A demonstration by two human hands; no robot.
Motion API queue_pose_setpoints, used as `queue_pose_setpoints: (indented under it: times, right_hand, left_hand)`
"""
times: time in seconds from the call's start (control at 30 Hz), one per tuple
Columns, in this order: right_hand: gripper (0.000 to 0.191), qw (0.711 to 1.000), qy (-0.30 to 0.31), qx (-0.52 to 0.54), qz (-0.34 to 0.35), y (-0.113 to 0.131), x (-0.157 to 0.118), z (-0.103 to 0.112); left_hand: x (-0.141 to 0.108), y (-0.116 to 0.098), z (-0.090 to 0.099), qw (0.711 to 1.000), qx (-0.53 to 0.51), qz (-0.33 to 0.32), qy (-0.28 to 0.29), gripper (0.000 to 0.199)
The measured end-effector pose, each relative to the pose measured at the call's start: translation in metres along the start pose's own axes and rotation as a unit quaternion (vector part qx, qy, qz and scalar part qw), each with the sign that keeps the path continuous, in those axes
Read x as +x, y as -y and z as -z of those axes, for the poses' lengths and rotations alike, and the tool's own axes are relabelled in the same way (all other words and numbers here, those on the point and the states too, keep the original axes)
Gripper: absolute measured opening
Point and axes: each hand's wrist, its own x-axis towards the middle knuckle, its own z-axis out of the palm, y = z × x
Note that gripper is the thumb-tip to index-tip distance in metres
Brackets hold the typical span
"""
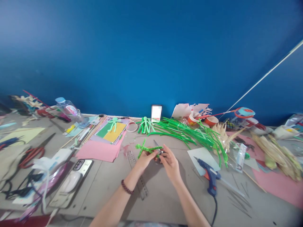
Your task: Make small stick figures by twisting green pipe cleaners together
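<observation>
Above the middle of the table, my left hand point(147, 158) pinches a green pipe-cleaner figure point(146, 148) with a small rounded head and thin limbs. My right hand point(169, 162) is close beside it, its fingers closed at the figure's limb ends on the right. A grey metal blade point(156, 143) shows just beyond the fingers; whether it lies on the table or is held, I cannot tell. A metal ruler point(142, 187) with holes lies under my left wrist. Other green pipe-cleaner figures point(145, 125) stand by the wall, and one more point(114, 124) lies on coloured sheets.
Loose green pipe cleaners point(184, 130) spread at back right. A blue glue gun point(210, 178) with its cord lies right of my arm. Left are pink paper point(99, 151), a phone point(78, 176), orange-handled scissors point(35, 154), a power strip point(56, 159) and a bottle point(69, 108).
</observation>
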Motion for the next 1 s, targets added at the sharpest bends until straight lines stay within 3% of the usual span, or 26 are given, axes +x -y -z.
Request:
queue_pose_setpoints:
  times: [0.07,0.17,0.3,0.43,0.83,1.0]
  right_hand:
    - [0.042,1.0,0.006,-0.013,-0.014,0.0004,0.001,0.0019]
    - [0.028,0.999,-0.021,-0.032,-0.017,0.0022,0.003,0.0039]
    - [0.033,0.996,-0.076,-0.014,-0.032,0.0057,0.0047,0.0042]
    - [0.035,0.996,-0.083,-0.002,-0.038,0.0076,0.004,0.0025]
    - [0.018,0.992,-0.054,-0.099,0.052,0.0004,-0.0003,0.0019]
    - [0.015,0.99,-0.056,-0.12,0.052,0.0031,-0.0003,0.0014]
  left_hand:
    - [-0.0004,-0.0005,0.0005,0.999,0.015,0.024,0.045,0.024]
    - [0.0004,0.0002,0.0027,0.998,-0.005,0.033,0.05,0.029]
    - [0.0021,0.001,0.0048,0.995,-0.093,0.029,0.019,0.031]
    - [0.0025,-0.0008,0.0033,0.995,-0.098,0.004,-0.014,0.032]
    - [0.0004,-0.0019,0.0008,0.99,-0.137,0.03,0.03,0.023]
    - [0.0002,-0.0008,0.0012,0.991,-0.124,0.027,0.041,0.025]
